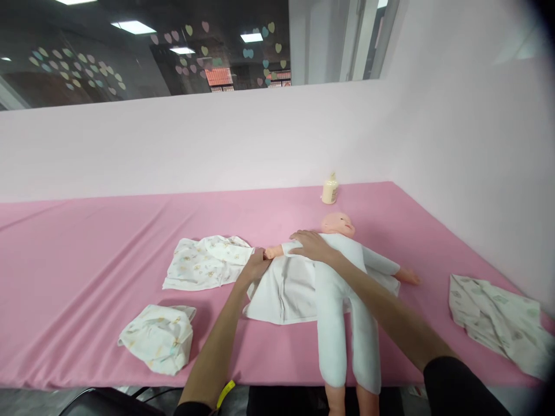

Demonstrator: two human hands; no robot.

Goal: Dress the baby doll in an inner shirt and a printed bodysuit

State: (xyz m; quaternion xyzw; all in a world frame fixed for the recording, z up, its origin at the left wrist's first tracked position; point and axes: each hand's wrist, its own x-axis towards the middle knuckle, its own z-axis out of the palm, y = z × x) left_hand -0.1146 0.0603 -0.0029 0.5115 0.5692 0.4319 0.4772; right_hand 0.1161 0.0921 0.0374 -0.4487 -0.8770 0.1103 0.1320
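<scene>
A baby doll (332, 277) with a bare head and a white cloth body lies on its back, its legs toward me and hanging past the near table edge. Beneath it is spread a white cloth garment (295, 292). My left hand (257, 267) is closed at the doll's hand on the left, beside the garment's edge. Over the doll's left-side upper arm lies my right hand (315, 247), its fingers and thumb around the white sleeve. The doll's other arm stretches out to the right.
A patterned baby shirt (208, 263) and a bunched printed cloth (159, 338) lie at left on the pink-covered table (87, 260). A crumpled cloth (498, 320) lies at far right. A cream pump bottle (330, 190) stands near the back wall.
</scene>
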